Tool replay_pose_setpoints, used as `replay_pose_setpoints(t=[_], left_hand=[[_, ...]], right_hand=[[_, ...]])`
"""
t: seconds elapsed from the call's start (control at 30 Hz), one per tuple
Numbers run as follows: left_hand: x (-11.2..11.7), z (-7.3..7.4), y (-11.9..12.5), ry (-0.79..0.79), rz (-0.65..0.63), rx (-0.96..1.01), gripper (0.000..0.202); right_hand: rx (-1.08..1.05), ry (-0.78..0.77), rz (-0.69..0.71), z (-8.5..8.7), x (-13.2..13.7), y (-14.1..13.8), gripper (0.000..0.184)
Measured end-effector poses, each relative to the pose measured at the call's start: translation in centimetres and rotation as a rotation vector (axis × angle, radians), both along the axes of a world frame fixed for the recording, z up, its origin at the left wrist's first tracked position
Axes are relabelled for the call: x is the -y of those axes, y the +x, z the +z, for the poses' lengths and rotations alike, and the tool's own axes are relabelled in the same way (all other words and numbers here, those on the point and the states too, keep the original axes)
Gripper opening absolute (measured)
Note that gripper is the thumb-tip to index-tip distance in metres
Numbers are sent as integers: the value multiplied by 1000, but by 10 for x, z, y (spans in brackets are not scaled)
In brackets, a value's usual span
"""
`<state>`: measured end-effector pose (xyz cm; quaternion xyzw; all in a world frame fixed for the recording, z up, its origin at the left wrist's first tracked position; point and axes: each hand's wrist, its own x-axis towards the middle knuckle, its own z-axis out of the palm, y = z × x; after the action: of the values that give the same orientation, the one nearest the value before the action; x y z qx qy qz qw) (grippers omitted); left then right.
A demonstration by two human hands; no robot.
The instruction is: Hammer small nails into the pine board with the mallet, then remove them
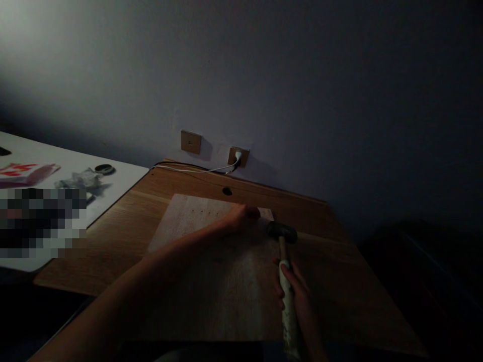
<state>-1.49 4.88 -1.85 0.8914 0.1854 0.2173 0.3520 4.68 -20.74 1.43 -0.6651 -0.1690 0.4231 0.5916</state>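
Observation:
In my right hand (pixel 298 291) is a hammer (pixel 287 311), gripped round its pale, worn handle. Its dark head (pixel 281 232) is raised near the right edge of a flat wooden board (pixel 199 261). My left hand (pixel 243 217) is at the far part of the board, fingers curled and pinched together. Whatever those fingertips hold is too small and dark to make out. A short row of small dark marks (pixel 209 212) runs along the board to the left of that hand.
The board lies on a wooden table (pixel 320 266) against a wall. A white cable (pixel 204 171) runs to a wall socket (pixel 239 156) behind it. On the left, a white table (pixel 116 176) bears a crumpled clear plastic bag (pixel 81 181), a round dark object (pixel 104 169) and a red-and-white packet (pixel 26 173).

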Motion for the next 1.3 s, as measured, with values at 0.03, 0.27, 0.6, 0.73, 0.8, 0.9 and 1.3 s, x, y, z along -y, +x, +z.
replay_pose_setpoints(t=[0.03, 0.27, 0.6, 0.73, 0.8, 0.9, 1.3], left_hand=[[1, 2, 0, 6, -1, -9, 23], [6, 8, -5, 119, 50, -90, 24], [6, 9, -2, 200, -8, -81, 20], [4, 5, 0, 119, 2, -49, 28], [3, 2, 1, 70, 18, -25, 35], [2, -1, 1, 19, 21, 15, 42], [-2, -5, 2, -40, -9, 44, 43]], right_hand=[[-25, -11, 2, 0, -1, 1, 56], [-41, -32, -17, 5, -1, -1, 57], [-4, -83, -24, 9, -3, -4, 63], [120, -46, -94, 10, -13, -7, 65], [170, 19, -116, 6, -21, -9, 72], [185, 82, -140, -2, -32, -13, 88], [230, 196, -52, -20, -28, -16, 92]])
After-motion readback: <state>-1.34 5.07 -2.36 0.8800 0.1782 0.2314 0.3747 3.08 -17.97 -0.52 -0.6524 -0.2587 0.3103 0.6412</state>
